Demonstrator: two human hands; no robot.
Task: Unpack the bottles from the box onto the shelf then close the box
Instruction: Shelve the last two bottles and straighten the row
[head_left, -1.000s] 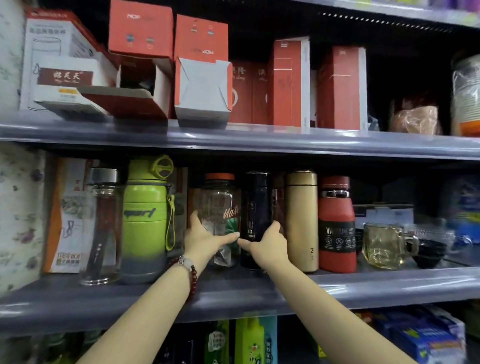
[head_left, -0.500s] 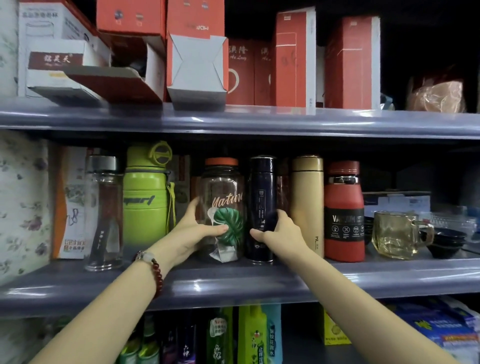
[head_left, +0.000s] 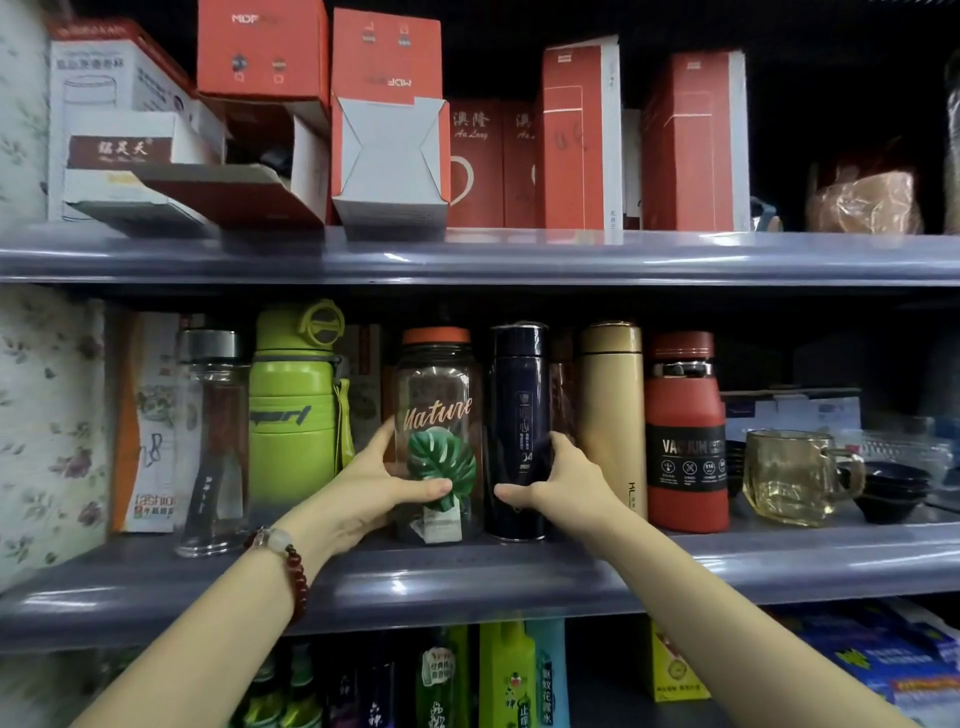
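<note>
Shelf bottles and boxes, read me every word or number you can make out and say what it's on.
"Nature": clear bottle
"VACUUM": red flask
"04": navy flask
"MDF": orange box
"fashion": carton
"KL": gold flask
Green bottle: lettering partly hidden.
Chinese characters and small print: too blurred to read.

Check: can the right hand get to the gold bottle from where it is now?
Probably yes. The right hand is wrapped on the dark blue bottle, and the gold bottle stands right beside it at the shelf front with nothing before it. It must let go first.
</note>
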